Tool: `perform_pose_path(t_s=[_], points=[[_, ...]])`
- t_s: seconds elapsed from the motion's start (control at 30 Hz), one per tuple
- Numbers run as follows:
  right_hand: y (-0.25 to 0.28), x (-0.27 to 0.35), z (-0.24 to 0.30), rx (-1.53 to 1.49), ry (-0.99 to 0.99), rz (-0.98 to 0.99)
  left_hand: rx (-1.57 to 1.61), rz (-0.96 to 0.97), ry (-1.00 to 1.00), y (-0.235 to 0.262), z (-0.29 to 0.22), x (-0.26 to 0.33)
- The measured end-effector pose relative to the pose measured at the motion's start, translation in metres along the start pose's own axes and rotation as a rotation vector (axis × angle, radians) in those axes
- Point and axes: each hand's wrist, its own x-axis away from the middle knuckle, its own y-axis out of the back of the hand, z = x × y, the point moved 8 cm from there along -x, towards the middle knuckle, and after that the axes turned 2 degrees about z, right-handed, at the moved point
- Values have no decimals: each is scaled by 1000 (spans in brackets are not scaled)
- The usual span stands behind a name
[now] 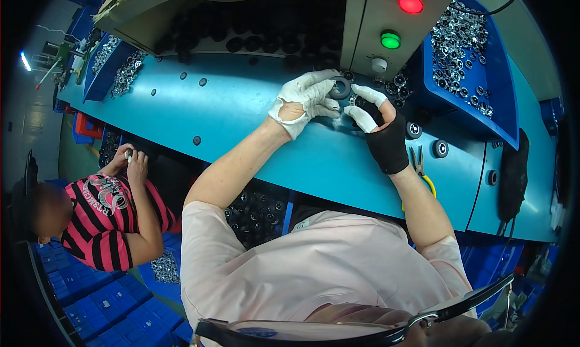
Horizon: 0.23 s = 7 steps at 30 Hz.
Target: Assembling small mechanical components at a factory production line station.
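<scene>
My left hand (305,102), in a white glove with a cut-out at the wrist, pinches a black rubber ring (340,88) between thumb and fingers. Close by on its right is my right hand (382,125), in a black fingerless glove with white coverings on thumb and forefinger. Those two fingertips are bent around a small shiny part (354,99), mostly hidden, beside the ring. Wheels with black rims and silver centres, one wheel (414,130) and another wheel (440,148), lie right of my right hand. Pliers (420,166) with yellow handles rest by my right forearm.
A blue bin (507,108) of chrome parts stands right. Black rings (254,43) fill the machine opening ahead, beside a panel with a red light (410,3) and a green light (390,41). At left, a co-worker (115,214) in a striped shirt handles a small part.
</scene>
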Motion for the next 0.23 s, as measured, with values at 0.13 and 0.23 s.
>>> perform_pose_path(t_s=[0.13,0.23], points=[[-1,0,3,-4,22,8,-7,3,1,-1,-1,0],[-1,0,3,5,31,8,0,12,0,-1,0,1]])
